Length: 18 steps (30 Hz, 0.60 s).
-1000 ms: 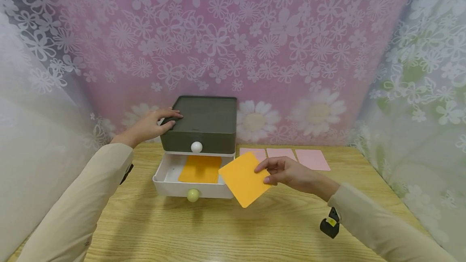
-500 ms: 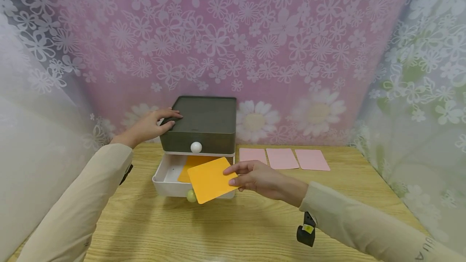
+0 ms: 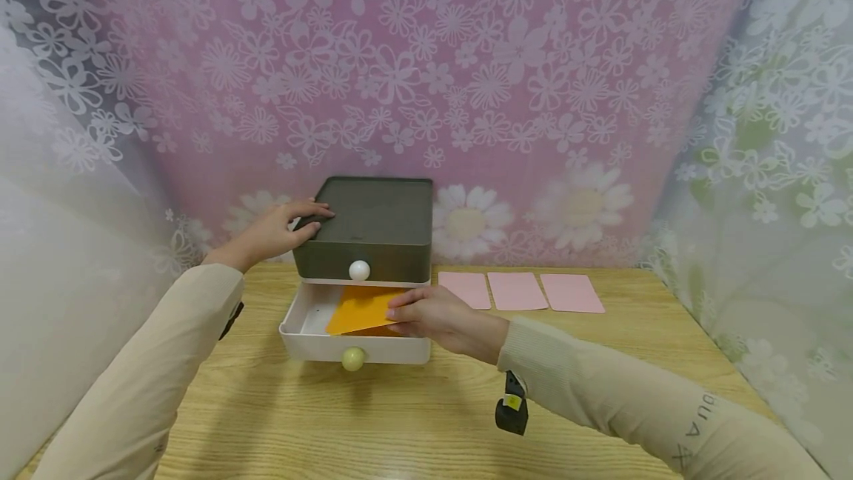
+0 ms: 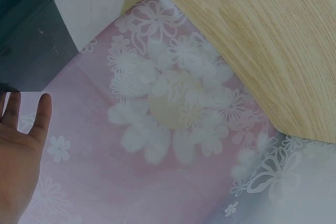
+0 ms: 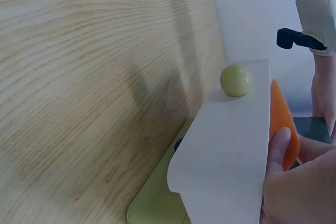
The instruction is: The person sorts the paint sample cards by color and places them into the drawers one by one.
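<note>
- Pinching orange square card (image 5: 282,116) over white plastic drawer (image 3: 393,350): right hand (image 3: 443,317), thumb against fingers.
- Corner points 8 o'clock, near edge along 8-to-2; bare drawer floor (image 3: 318,317) at 9.
- Left hand (image 3: 273,230): fingers extended on dark-grey box (image 3: 380,213).

I am pinching a smooth, matt orange card (image 5: 282,116) that is looking papery. In my head view, the green knob (image 3: 354,358) is gleaming at seven o'clock on a smooth, plastic-looking drawer (image 3: 396,349), my cloth cuff (image 3: 526,350) is showing ribs at five, and the wood-grained tabletop (image 3: 413,424) is looking satiny at six.
</note>
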{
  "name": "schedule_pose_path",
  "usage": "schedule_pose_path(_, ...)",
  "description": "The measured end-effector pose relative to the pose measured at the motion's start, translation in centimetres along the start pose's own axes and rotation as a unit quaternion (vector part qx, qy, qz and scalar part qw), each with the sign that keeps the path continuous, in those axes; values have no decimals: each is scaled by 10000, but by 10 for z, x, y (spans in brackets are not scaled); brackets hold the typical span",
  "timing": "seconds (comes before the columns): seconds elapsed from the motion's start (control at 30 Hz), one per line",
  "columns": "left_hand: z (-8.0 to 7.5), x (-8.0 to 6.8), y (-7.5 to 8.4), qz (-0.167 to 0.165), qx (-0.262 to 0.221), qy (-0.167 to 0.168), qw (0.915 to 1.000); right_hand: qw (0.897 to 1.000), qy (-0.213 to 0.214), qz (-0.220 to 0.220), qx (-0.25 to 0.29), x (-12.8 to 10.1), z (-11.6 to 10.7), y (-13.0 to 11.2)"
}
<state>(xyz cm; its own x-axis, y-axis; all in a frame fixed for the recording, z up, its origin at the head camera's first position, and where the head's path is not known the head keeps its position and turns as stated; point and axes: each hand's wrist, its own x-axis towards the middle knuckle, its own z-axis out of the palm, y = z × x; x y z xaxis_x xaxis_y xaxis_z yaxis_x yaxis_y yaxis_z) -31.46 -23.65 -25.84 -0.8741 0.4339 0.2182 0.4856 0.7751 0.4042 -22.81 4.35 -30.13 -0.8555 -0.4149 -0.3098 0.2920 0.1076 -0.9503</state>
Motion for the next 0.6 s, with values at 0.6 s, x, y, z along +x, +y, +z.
schedule_pose_path(0.6,0,-1,1,-52,-51,-54,10000,9991,221,358,54,23,18,0)
